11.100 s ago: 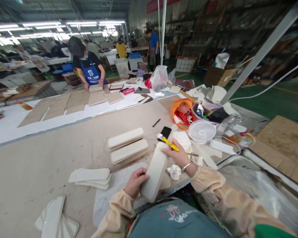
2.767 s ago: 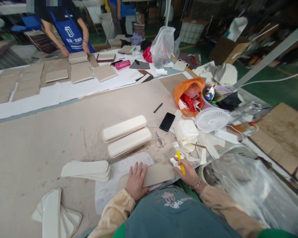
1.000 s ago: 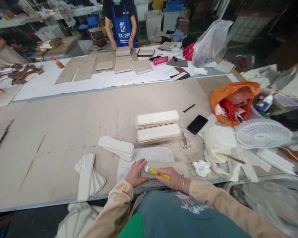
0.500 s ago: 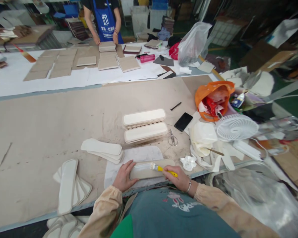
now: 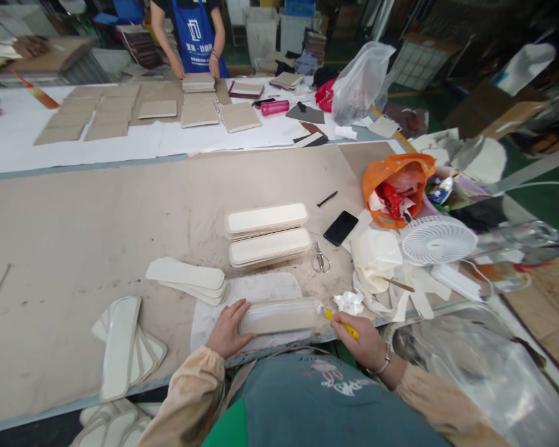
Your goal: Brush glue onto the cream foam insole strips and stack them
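A long beige panel with rounded ends (image 5: 279, 316) lies near the table's front edge, partly over a pale sheet (image 5: 265, 285). A wet, whitish sheen runs along its top. Stretched out at its left end, my left hand (image 5: 228, 329) has the thumb by the lower edge and the fingers by the upper one. My right hand (image 5: 361, 340) is closed around the yellow handle of a paintbrush (image 5: 328, 313). The bristles touch the panel's right end. Behind the panel stand two stacks of similar pieces (image 5: 270, 245). Loose panels (image 5: 186, 273) and a fanned pile (image 5: 123, 347) lie left.
Scissors (image 5: 320, 257), a phone (image 5: 340, 228), crumpled white paper (image 5: 349, 303) and a white tub (image 5: 377, 248) are on the right. Beyond them are a fan (image 5: 438, 241) and an orange bag (image 5: 372, 180). Across the table, a co-worker in a blue apron (image 5: 193, 37) handles stacked boards (image 5: 199, 82).
My right hand has drawn the brush rightward along the panel, from past its middle to its right end. My left hand stays at the left end. The whole view has shifted slightly.
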`<state>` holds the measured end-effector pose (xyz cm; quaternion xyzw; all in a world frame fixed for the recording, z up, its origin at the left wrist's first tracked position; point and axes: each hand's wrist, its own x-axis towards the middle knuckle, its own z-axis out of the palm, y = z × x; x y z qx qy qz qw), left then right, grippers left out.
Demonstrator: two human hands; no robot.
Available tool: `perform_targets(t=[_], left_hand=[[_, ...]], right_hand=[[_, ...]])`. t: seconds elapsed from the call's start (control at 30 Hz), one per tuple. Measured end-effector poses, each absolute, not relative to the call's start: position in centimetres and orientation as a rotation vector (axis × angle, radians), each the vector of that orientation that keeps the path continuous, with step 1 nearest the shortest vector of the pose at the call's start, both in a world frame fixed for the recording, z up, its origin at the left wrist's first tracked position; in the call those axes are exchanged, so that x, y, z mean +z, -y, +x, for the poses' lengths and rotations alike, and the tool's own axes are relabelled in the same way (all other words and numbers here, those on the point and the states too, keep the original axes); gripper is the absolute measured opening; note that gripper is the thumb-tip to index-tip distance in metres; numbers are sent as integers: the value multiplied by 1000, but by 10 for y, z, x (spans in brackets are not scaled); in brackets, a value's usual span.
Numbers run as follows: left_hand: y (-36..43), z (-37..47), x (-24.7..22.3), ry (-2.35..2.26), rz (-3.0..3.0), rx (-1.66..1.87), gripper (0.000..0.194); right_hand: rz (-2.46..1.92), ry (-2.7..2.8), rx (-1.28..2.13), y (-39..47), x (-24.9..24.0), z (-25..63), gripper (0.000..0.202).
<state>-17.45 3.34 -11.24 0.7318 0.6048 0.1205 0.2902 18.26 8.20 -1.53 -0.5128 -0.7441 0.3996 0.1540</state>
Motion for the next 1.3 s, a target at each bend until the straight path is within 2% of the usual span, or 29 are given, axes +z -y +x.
perform_targets(t=[0.27,0.53,0.8,1.3], left_hand=[[-33,-180,-111,-1582,1910,252,87],[-33,-180,-111,-1587,1913,264,80],[-31,-180,-112,-1602,1966,260,75],[-31,-180,-111,-1616,2017,225,70]], right_hand=[[-970,2123,1605,-91,-17,111,25],[-785,2213,1681,-94,-44,65,23],[-1034,2116,1727,-90,-41,80,24],[-1422,1941,1536,-76,-37,189,29]])
